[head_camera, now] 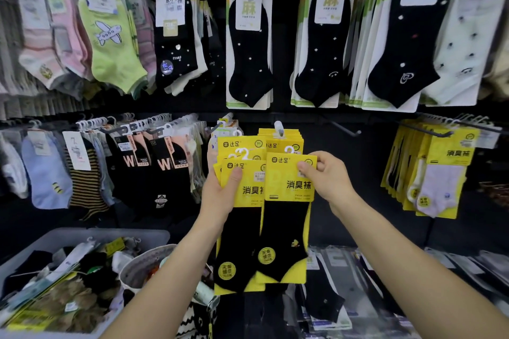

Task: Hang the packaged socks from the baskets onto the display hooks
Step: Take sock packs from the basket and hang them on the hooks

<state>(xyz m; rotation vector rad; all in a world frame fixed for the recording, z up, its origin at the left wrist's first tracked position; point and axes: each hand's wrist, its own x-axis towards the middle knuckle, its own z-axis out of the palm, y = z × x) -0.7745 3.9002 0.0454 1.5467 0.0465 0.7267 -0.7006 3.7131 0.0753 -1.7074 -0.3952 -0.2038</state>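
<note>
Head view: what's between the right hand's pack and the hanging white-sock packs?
Only a bare display hook against the dark panel, per the head view.

Bare forearms (165, 278) (their whole visible length), bare left grip (220, 195), bare right grip (327, 176).

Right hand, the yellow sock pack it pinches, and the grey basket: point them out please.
right hand (329, 176): head view, back of the hand.
yellow sock pack (289, 187): head view, its yellow card header.
grey basket (137, 234): head view, bare far rim.

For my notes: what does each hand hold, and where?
Left hand grips a stack of sock packs by their yellow cards; right hand pinches one pack at its card's top corner.
</note>
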